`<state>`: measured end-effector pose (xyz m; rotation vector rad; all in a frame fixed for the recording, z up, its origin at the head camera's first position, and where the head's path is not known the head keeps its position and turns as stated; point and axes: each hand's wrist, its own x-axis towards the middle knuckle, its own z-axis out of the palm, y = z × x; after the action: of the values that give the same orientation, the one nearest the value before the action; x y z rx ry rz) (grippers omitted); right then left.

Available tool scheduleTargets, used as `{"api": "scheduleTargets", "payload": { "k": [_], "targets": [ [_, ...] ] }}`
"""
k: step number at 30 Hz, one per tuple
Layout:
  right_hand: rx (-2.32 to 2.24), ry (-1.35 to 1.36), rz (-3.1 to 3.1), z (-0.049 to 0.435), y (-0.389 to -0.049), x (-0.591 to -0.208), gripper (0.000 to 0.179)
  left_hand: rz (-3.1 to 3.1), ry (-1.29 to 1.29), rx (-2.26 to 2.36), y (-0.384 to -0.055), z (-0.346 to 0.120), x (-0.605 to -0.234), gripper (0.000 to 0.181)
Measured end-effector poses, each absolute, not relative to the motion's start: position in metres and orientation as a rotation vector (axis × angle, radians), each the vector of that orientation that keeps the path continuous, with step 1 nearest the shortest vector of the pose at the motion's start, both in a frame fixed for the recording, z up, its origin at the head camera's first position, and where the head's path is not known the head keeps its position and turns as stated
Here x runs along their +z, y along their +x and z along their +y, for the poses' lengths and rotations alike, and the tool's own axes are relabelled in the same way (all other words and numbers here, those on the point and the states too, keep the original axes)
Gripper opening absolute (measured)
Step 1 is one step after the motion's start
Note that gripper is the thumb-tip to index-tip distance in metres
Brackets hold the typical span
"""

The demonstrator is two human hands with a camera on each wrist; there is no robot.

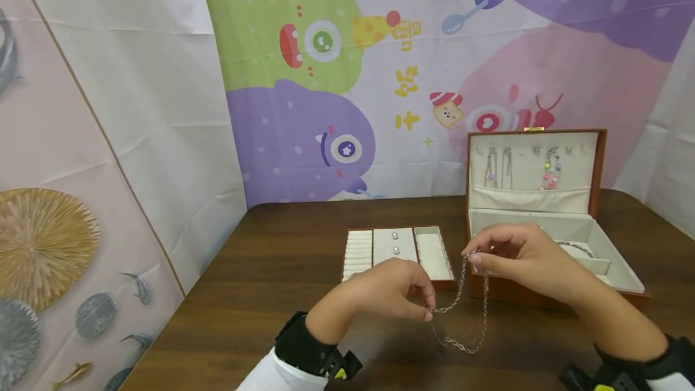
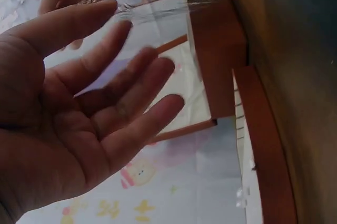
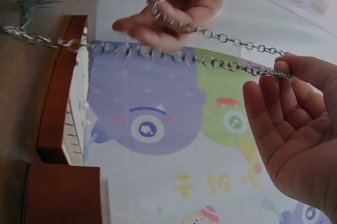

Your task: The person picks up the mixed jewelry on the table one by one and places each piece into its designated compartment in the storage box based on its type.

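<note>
A silver chain necklace (image 1: 485,312) hangs in a loop between the two hands, above the table. My right hand (image 1: 523,258) pinches its upper part between thumb and fingers, in front of the open jewelry box (image 1: 599,180). Lower and to the left, my left hand (image 1: 388,291) pinches another part of the chain between thumb and index finger. In the left wrist view the other fingers of the left hand (image 2: 100,92) are spread. The right wrist view shows the chain links (image 3: 210,61) running from the right hand (image 3: 295,113) toward the left.
Behind the left hand lies a jewelry tray (image 1: 373,243) with ring rolls and two small studs. Inside the box's lid hang necklaces (image 1: 491,168) and a colorful beaded bracelet (image 1: 551,171). A silver bangle (image 1: 577,248) sits in a box compartment. The wooden table (image 1: 260,282) carries everything.
</note>
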<state>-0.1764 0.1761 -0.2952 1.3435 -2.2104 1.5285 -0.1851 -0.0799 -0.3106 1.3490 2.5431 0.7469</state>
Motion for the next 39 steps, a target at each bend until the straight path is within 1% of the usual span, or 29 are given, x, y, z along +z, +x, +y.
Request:
{"api": "scheduleTargets", "payload": {
  "k": [2,4,8,12,17,20,24,29,31,35,39],
  "targets": [
    [1.465,1.376,-2.214,0.172,-0.176,-0.298,0.024,2.554,1.295,0.826,-0.184,-0.076,-0.313,0.018],
    [1.441,1.421,-2.23,0.167,-0.176,-0.301,0.021,2.503,1.193,1.035,-0.182,-0.072,-0.315,0.025],
    [1.381,1.468,-2.283,0.156,-0.174,-0.309,0.015,2.214,1.01,1.47,-0.178,-0.065,-0.318,0.029],
    [1.292,1.431,-2.312,0.15,-0.172,-0.313,0.016,1.997,0.857,1.668,-0.174,-0.061,-0.319,0.027],
    [1.266,1.362,-2.327,0.149,-0.171,-0.313,0.019,2.099,0.735,1.724,-0.171,-0.061,-0.316,0.015],
    [1.339,1.385,-2.327,0.149,-0.172,-0.314,0.017,2.18,0.742,1.698,-0.169,-0.063,-0.313,0.013],
    [1.55,1.456,-2.309,0.151,-0.176,-0.314,0.015,2.2,0.784,1.695,-0.169,-0.067,-0.31,0.011],
    [1.837,1.465,-2.34,0.154,-0.178,-0.316,0.021,2.18,0.807,1.789,-0.168,-0.069,-0.307,0.01],
    [1.968,1.465,-2.344,0.153,-0.178,-0.317,0.021,2.187,0.826,1.835,-0.167,-0.069,-0.306,0.009],
    [2.11,1.343,-2.386,0.151,-0.177,-0.315,0.016,2.245,0.882,1.878,-0.165,-0.068,-0.303,0.008],
    [2.054,1.272,-2.404,0.155,-0.177,-0.311,0.013,2.328,0.921,1.842,-0.164,-0.069,-0.302,0.01]
  ]
}}
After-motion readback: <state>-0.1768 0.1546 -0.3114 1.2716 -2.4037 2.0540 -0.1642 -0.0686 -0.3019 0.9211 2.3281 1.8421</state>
